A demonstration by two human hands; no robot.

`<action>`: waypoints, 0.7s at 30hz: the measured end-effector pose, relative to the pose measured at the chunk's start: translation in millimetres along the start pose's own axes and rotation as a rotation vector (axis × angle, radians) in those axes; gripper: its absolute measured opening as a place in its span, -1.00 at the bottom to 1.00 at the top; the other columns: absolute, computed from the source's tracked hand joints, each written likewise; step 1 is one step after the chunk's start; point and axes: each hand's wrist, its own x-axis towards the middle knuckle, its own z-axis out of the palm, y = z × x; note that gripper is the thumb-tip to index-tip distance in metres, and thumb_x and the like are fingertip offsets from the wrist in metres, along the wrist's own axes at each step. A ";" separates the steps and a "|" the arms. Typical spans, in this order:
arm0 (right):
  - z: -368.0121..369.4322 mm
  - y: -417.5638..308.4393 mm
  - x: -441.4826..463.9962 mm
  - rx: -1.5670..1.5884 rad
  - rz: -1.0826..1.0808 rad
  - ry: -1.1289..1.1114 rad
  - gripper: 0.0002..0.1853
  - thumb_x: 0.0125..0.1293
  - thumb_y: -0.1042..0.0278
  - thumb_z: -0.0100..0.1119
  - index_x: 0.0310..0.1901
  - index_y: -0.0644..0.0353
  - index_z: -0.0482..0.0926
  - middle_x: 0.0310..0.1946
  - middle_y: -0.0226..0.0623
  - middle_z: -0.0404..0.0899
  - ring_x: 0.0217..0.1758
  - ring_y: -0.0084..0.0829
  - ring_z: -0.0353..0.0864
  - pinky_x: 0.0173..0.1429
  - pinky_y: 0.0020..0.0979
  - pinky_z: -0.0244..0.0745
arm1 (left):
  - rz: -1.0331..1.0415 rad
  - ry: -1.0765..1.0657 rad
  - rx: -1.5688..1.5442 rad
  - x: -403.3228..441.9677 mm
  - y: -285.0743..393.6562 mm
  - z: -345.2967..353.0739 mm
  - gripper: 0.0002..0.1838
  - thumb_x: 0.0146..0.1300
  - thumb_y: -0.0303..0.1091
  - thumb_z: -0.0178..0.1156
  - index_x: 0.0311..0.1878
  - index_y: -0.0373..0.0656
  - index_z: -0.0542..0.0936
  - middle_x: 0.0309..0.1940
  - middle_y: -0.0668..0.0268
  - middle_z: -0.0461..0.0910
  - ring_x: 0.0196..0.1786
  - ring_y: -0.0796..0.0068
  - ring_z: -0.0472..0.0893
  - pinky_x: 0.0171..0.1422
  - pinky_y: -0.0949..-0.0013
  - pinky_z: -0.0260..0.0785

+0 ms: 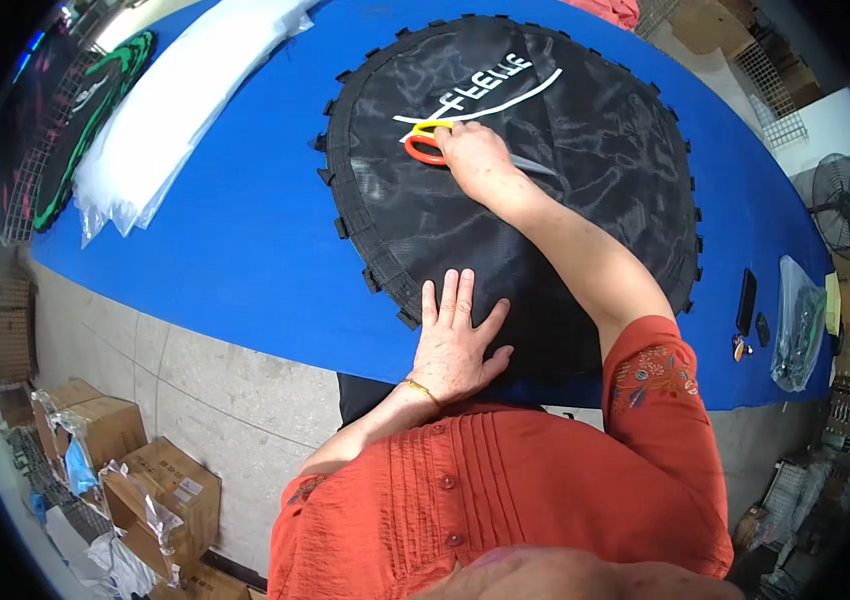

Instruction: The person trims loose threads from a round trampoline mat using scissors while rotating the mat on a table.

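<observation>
A round black mesh trampoline mat [605, 220] lies on the blue table, with small black tabs around its rim and white lettering [485, 85] with curved stripes near the far side. My right hand [475, 158] reaches across it, closed over the middle of a pair of scissors [425, 152]. Their yellow and red handle loops stick out to the left, and the grey blades show to the right of the hand. Nearer to my body, my left hand [452, 345] rests flat on the mat's near left edge, fingers spread, holding nothing.
Clear plastic bags [160, 120] are stacked at the table's left. On the right lie a black phone-like object [747, 300], keys [741, 348] and a bagged green item [798, 325]. Cardboard boxes [170, 490] stand on the floor at left; a fan [842, 205] is at right.
</observation>
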 end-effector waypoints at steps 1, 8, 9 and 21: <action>-3.0 -4.0 -2.8 0.005 0.001 -0.006 -0.78 0.35 0.42 0.31 0.01 0.21 0.66 -0.08 -0.07 0.76 0.03 -0.15 0.81 0.11 -0.18 0.73 | 0.001 0.001 0.001 -0.6 -0.6 0.5 -0.23 0.36 0.21 0.33 0.58 0.15 0.54 0.70 -0.40 0.07 0.77 -0.45 0.00 0.77 -0.55 -0.28; -11.6 -9.6 -12.2 0.098 -0.064 -0.005 -0.74 0.33 0.47 0.31 0.04 0.25 0.69 -0.05 -0.05 0.76 0.02 -0.10 0.82 0.15 -0.14 0.74 | -0.001 -0.020 -0.012 0.3 -1.1 1.8 -0.22 0.37 0.22 0.32 0.59 0.14 0.53 0.70 -0.41 0.05 0.78 -0.45 -0.03 0.77 -0.56 -0.31; -5.8 -7.3 -2.5 0.104 -0.045 0.004 -0.76 0.33 0.47 0.31 0.02 0.25 0.70 -0.07 -0.05 0.77 0.01 -0.09 0.83 0.13 -0.14 0.75 | 0.000 -0.018 -0.013 -0.3 -1.1 2.2 -0.22 0.36 0.22 0.32 0.59 0.14 0.53 0.70 -0.41 0.04 0.78 -0.45 -0.04 0.76 -0.56 -0.31; -8.9 -5.6 32.6 0.157 -0.021 -0.081 -0.84 0.37 0.49 0.25 -0.05 0.24 0.68 -0.16 -0.10 0.78 -0.03 -0.08 0.84 0.04 -0.09 0.78 | -0.003 -0.008 -0.006 0.0 -1.7 0.7 -0.23 0.37 0.22 0.31 0.58 0.14 0.54 0.71 -0.42 0.03 0.79 -0.44 -0.05 0.78 -0.54 -0.32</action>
